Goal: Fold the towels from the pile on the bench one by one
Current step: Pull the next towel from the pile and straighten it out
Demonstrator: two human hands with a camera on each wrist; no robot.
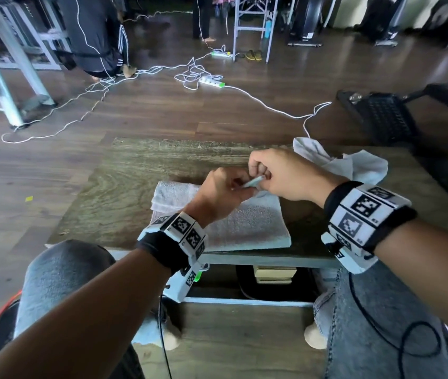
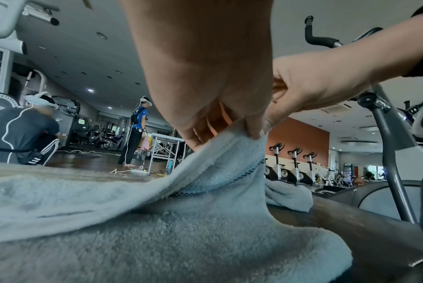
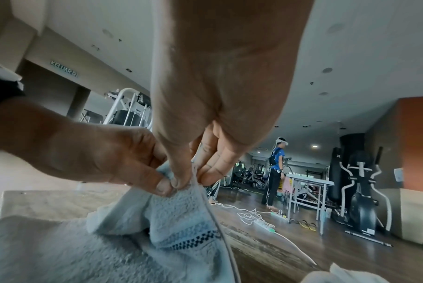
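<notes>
Both my hands meet at the far right corner of the pale towel (image 1: pixel 233 222), which lies flat on the bench (image 1: pixel 124 170) with its long axis running left-right. My left hand (image 1: pixel 224 192) and right hand (image 1: pixel 280 173) each pinch that lifted corner, fingers curled. The pile (image 1: pixel 354 162) sits far right, nearer my right hand. I judge the fold goes left.

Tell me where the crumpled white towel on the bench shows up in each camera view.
Head: crumpled towel at the bench's far right, behind the right hand.
Left wrist: right of centre, past the lifted corner of the pale blue towel.
Right wrist: a sliver at the bottom right edge.
Shared landmark: the green-tipped power strip on the floor.
</notes>
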